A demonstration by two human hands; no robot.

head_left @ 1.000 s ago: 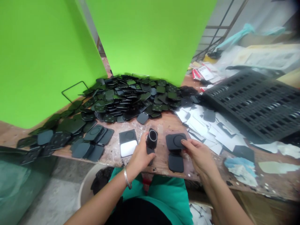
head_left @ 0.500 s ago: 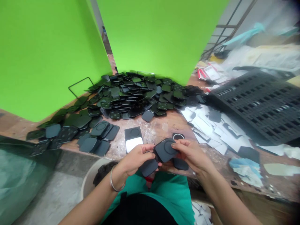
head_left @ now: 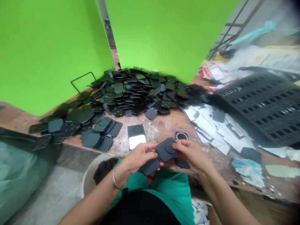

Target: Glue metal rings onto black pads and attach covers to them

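Between my two hands, over the table's front edge, is a dark grey folding charging pad (head_left: 166,150) made of square panels; one panel bears a ring mark. My left hand (head_left: 140,157) is closed on the lower left panel, thumb on top. With thumb and fingers, my right hand (head_left: 191,153) pinches the right edge of the ringed panel. Just beyond my right hand lies a dark square piece with a white ring (head_left: 182,136). Another dark panel (head_left: 182,163) sits partly hidden beneath that hand. A black-and-white card (head_left: 136,137) lies beyond my left hand.
A big heap of dark square panels (head_left: 138,93) stands against green boards (head_left: 164,37). Several ringed pads (head_left: 103,125) are stacked at left. White sheets (head_left: 213,128), a black slotted crate (head_left: 260,106) and a crumpled cloth (head_left: 248,172) occupy the right. A bin (head_left: 87,178) stands below.
The camera view has shifted slightly, so the table things appear a little farther right. Both hands keep hold of the charging pad, whose ringed panel looks tilted a little differently.
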